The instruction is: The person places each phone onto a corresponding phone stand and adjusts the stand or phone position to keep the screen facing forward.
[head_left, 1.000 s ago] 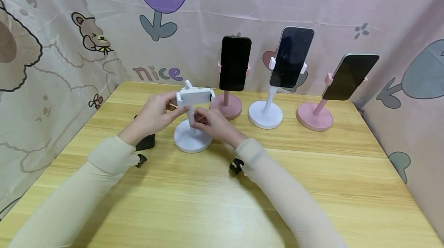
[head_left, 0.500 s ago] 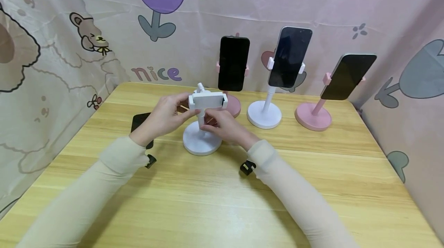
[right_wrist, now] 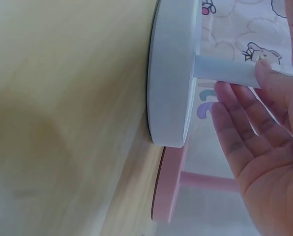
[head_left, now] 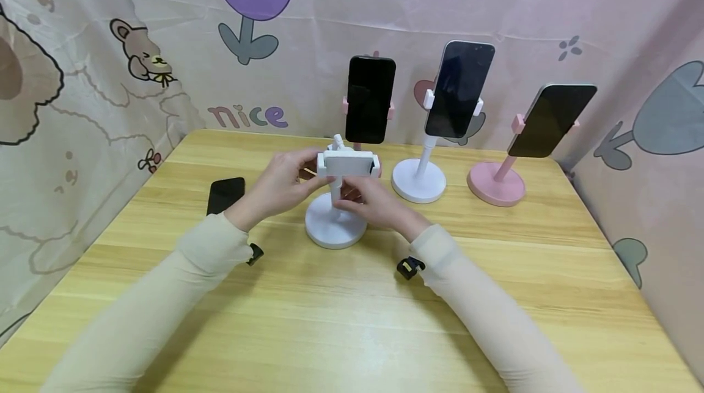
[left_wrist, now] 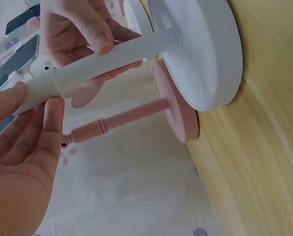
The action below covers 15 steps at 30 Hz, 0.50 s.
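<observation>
Both hands hold a white phone stand (head_left: 334,235) with a round base and a holder head (head_left: 349,165). My left hand (head_left: 287,183) pinches the ribbed collar (left_wrist: 37,92) high on the post, between thumb and fingers. Lower down, my right hand (head_left: 379,202) pinches the smooth post (right_wrist: 226,70) with its thumb and fingertips. The stand is upright, and its base appears to touch the wooden table. No phone is seen in its holder head. To the left of my left hand, a black phone (head_left: 224,195) lies flat on the table, partly behind the forearm.
Along the back stand a pink stand, partly hidden, with an upright phone (head_left: 371,99), a white stand (head_left: 419,181) with a tilted phone (head_left: 461,90), and a pink stand (head_left: 497,185) with a slanted phone (head_left: 553,121). A printed curtain (head_left: 330,26) hangs behind the table (head_left: 341,326).
The white stand has shifted to the right across the table, both hands moving with it and keeping their grip. More of the flat black phone shows at the left.
</observation>
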Each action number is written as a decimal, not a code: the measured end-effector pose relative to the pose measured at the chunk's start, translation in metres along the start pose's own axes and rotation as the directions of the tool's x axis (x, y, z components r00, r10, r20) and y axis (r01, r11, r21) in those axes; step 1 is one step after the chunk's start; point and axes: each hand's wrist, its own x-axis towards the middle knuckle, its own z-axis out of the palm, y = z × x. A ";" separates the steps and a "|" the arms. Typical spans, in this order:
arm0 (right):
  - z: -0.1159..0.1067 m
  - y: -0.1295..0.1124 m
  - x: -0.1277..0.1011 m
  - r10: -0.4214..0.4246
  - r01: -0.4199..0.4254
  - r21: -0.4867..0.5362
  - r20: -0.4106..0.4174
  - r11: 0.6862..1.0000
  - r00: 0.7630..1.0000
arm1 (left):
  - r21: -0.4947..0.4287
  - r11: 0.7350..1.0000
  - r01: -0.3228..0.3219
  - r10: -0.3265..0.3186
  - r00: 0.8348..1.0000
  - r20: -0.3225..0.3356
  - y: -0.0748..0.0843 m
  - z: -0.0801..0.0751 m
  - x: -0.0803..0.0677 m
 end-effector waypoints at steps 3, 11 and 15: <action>-0.004 0.002 -0.005 0.001 -0.001 -0.014 0.003 1.000 1.000 | -0.020 1.000 -0.006 0.006 1.000 0.002 0.003 0.004 0.002; -0.012 0.008 -0.017 0.022 -0.022 -0.023 0.011 0.999 1.000 | -0.061 0.998 -0.023 0.024 1.000 0.017 0.012 0.014 0.009; -0.017 0.009 -0.024 0.046 -0.046 -0.019 0.012 0.999 0.999 | -0.061 0.998 -0.030 0.032 0.999 0.024 0.015 0.019 0.012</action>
